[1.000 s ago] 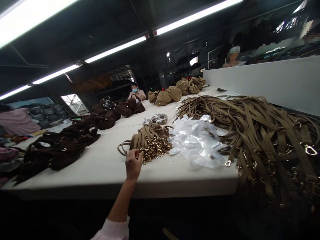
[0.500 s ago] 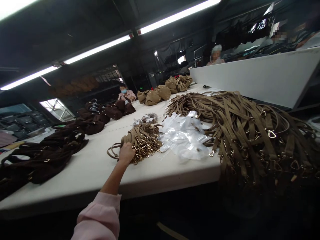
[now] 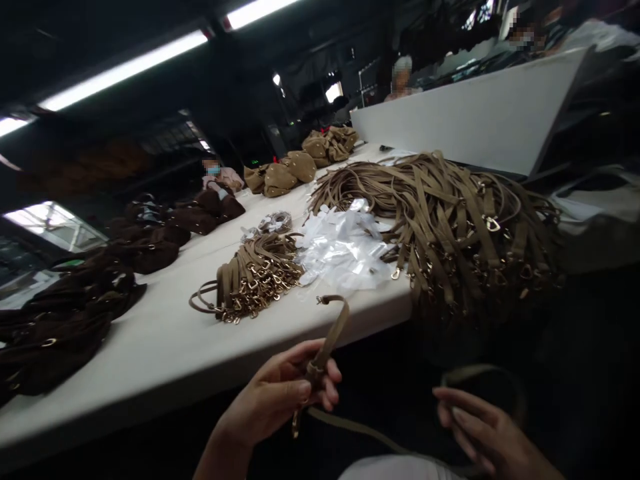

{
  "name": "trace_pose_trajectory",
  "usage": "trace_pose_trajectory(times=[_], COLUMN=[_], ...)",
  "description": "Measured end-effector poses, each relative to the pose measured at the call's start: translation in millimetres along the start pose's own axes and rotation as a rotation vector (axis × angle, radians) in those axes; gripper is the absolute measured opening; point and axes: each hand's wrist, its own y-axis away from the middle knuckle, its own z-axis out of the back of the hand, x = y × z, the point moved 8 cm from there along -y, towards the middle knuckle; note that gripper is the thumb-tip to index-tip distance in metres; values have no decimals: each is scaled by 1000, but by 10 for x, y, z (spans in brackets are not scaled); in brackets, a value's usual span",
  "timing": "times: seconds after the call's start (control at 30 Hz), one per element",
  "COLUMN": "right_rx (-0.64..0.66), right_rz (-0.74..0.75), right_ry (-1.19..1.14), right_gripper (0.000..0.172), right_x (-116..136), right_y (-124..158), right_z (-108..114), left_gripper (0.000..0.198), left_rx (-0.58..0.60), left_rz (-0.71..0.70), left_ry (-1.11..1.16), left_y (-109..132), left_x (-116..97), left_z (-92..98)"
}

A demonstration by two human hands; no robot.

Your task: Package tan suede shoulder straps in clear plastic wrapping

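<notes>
My left hand (image 3: pixel 285 397) is below the table's front edge, fingers pinched round a tan strap (image 3: pixel 334 333) that arcs upward and ends in a small metal clasp. The strap's other length trails down and right as a loop (image 3: pixel 480 375) near my right hand (image 3: pixel 483 433), whose fingers are spread and loosely curled beside it; whether they touch the loop I cannot make out. On the white table (image 3: pixel 165 340) just beyond lies a bundle of short tan straps with brass clasps (image 3: pixel 247 277).
A heap of clear plastic bags (image 3: pixel 345 247) lies beside a large pile of long tan straps (image 3: pixel 440 220) hanging over the table's edge. Dark brown bags (image 3: pixel 75 313) line the left side, tan bags (image 3: pixel 285 177) the far end. People sit beyond a white partition (image 3: pixel 470 117).
My left hand has left the strap bundle on the table and come back toward me holding one strap. My right hand has come into view. The camera has tipped down and right.
</notes>
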Motion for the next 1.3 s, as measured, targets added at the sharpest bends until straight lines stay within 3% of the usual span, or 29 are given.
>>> trace_pose_trajectory(times=[0.03, 0.13, 0.2, 0.27, 0.47, 0.6, 0.7, 0.83, 0.97, 1.1, 1.2, 1.3], right_rx=[136, 359, 469, 499, 429, 365, 220, 22, -74, 7, 124, 161], right_rz=[-17, -57, -43, -14, 11, 41, 52, 75, 37, -14, -31, -43], right_ry=[-48, -191, -285, -378, -643, -721, -740, -600, -531, -530, -521, -501], right_gripper=[52, 51, 60, 67, 51, 35, 26, 23, 25, 27, 27, 31], right_x=[48, 159, 208, 245, 419, 505, 417, 197, -58, -254, -332, -371], right_y=[17, 83, 119, 124, 25, -17, -30, -6, 29, 22, 3, 13], right_z=[-258, -805, -1039, -1132, -985, -808, -605, -334, -241, -412, -569, -540], left_gripper=[51, 53, 55, 56, 57, 64, 72, 73, 68, 57, 38, 27], left_rx=[64, 160, 197, 234, 321, 378, 347, 309, 323, 289, 202, 47], left_rz=[47, 169, 240, 298, 391, 431, 457, 482, 466, 493, 480, 403], left_ry=[57, 165, 203, 226, 341, 462, 491, 450, 148, -293, -371, -505], left_y=[-44, -143, -183, -201, -152, -87, -76, -70, -82, -213, -386, -503], left_x=[162, 566, 773, 935, 1204, 1289, 1380, 1511, 1607, 1815, 2002, 2070], left_z=[-130, -367, -457, -527, -645, -609, -498, -372, -253, -162, -198, -133])
